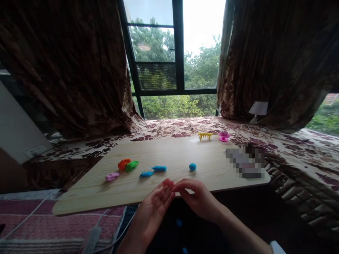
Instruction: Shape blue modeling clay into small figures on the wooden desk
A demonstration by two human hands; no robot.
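My left hand (pixel 157 201) is turned palm up at the table's near edge, its fingers stretched out. Over its fingertips my right hand (pixel 197 195) bends, fingers pressed together; anything between them is too small or hidden to make out. Just beyond the hands lies a round blue ball of modelling clay (pixel 192 167). To its left are a blue clay roll (pixel 160 168) and a blue clay piece with a pointed end (pixel 146 174). Below my hands, small blue bits (pixel 179 222) show against the dark area.
Orange (pixel 124 163), green (pixel 131 165) and pink (pixel 112 176) clay lumps lie left on the wooden table (pixel 92 187). At its far edge stand a yellow clay figure (pixel 204 135) and a pink clay figure (pixel 224 135). A blurred-out object (pixel 245 164) lies right. A power strip (pixel 91 238) sits lower left.
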